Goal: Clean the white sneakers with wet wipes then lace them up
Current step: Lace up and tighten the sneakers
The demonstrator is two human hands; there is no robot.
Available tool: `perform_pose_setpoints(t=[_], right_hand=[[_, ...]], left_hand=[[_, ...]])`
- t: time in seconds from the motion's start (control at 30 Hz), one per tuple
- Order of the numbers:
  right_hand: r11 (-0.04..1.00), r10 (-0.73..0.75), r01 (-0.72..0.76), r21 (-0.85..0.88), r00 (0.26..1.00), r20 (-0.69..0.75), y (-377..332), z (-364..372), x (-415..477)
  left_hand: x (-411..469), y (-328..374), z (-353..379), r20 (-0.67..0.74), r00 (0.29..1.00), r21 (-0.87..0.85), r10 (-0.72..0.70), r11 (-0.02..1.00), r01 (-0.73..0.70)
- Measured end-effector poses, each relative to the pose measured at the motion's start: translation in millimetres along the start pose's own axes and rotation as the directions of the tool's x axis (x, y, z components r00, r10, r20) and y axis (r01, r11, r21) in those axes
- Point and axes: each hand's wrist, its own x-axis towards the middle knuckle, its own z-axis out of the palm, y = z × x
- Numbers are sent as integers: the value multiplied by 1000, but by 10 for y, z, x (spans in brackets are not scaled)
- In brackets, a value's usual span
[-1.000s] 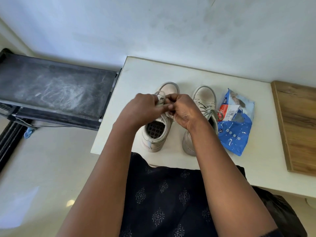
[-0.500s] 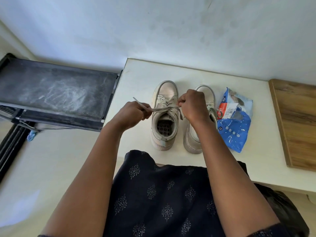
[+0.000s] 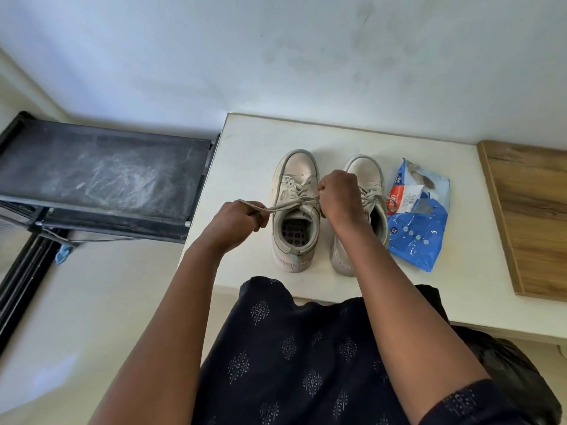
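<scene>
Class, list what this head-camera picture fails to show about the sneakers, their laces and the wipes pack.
- Head view: the right hand covers the lace end it grips on the left sneaker; any knot is hidden.
- Head view: the right arm hides much of the right sneaker.
- Head view: the wipes pack print is too small to read.

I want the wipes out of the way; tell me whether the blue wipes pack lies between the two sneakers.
No, the blue wipes pack lies right of the right sneaker, not between it and the left sneaker.
</scene>
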Motion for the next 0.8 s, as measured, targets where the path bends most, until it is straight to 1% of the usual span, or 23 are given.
perform_pose_setpoints(t=[0.1,0.17,0.2,0.27,0.33,0.4,0.43,0.5,0.57,0.63,0.73,0.8], right_hand=[[996,-90,90,-23,996,23,22,-24,-96],[986,-162,163,-27,986,22,29,-25,-138],[984,-176,176,-4,984,-2,27,-40,-151],[982,-170,177,63,980,-101,22,-100,-167],[981,-140,168,101,961,-238,35,-193,-182],[983,-72,127,135,934,-351,93,-298,-231],[982,-13,84,167,922,-388,127,-352,-269],[958,167,-46,284,893,-418,203,-461,-396],[893,350,-180,412,854,-385,272,-568,-582],[837,458,-295,461,838,-295,336,-643,-784],[815,469,-397,421,879,-80,377,-651,-1071],[836,428,-412,363,903,42,358,-566,-1189]], left_hand=[[-68,31,-3,19,999,-104,-42,994,44],[-122,20,-4,-10,993,-171,-118,979,114],[-152,23,-3,-41,985,-177,-168,971,158],[-197,31,-4,-120,956,-139,-269,958,252],[-242,97,-15,-196,920,-76,-339,941,331],[-311,214,-3,-220,906,2,-362,929,371],[-359,295,21,-217,910,37,-354,928,370],[-444,440,103,-208,924,79,-321,936,343],[-511,557,222,-206,938,80,-279,951,300],[-585,669,361,-191,954,130,-229,958,256],[-683,786,566,-115,973,185,-202,958,221],[-697,769,710,-79,972,229,-222,945,235]])
